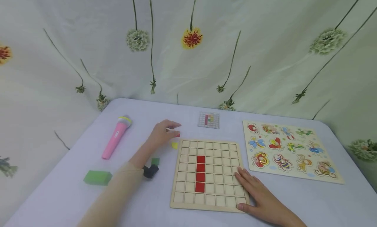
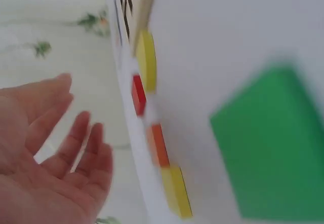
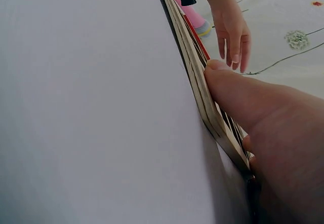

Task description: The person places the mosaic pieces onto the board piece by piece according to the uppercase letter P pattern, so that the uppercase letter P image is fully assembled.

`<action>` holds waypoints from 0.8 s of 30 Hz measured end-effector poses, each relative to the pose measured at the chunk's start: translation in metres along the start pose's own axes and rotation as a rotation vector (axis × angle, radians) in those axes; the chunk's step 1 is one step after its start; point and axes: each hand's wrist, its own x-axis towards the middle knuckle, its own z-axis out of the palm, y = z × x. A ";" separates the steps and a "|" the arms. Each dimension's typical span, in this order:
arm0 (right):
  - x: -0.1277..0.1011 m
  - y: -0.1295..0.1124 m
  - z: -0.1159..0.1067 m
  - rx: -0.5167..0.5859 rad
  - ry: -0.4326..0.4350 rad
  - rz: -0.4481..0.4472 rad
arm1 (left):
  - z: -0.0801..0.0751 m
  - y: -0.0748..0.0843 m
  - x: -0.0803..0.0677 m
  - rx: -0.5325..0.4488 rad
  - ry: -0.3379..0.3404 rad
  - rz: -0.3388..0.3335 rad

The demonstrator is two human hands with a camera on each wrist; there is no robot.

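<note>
My left hand hovers past the far left corner of a wooden grid board, fingers slightly bent and nothing between them. Just under its fingertips lies a loose red tile. In the left wrist view the hand is raised above a row of loose pieces: a yellow piece, the red tile, an orange tile and another yellow tile. Several red tiles form one column in the grid. My right hand rests on the board's right edge, thumb on the rim.
A small pattern card lies behind the board. To the right is an insect puzzle board. On the left lie a pink microphone and a green block; a green tile sits beside the left wrist's black camera.
</note>
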 end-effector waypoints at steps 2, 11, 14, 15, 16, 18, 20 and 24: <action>0.000 0.000 0.000 -0.005 0.004 -0.002 | -0.006 -0.008 0.009 0.008 -0.025 -0.098; -0.001 0.000 0.000 -0.011 0.005 -0.018 | -0.001 -0.026 0.026 0.127 -0.133 -0.160; -0.001 0.000 -0.001 -0.013 0.008 -0.023 | 0.002 -0.024 0.025 0.164 -0.112 -0.127; -0.001 0.000 -0.001 -0.011 0.009 -0.025 | 0.002 -0.023 0.025 0.174 -0.103 -0.123; -0.001 0.000 -0.001 -0.009 0.010 -0.027 | 0.002 -0.023 0.025 0.180 -0.094 -0.119; -0.001 -0.001 -0.001 -0.009 0.011 -0.030 | 0.003 -0.022 0.024 0.192 -0.080 -0.106; -0.001 -0.001 -0.002 -0.008 0.011 -0.028 | 0.004 -0.022 0.024 0.202 -0.065 -0.088; -0.001 -0.001 -0.001 0.000 0.005 -0.012 | 0.004 -0.024 0.024 0.192 -0.036 -0.045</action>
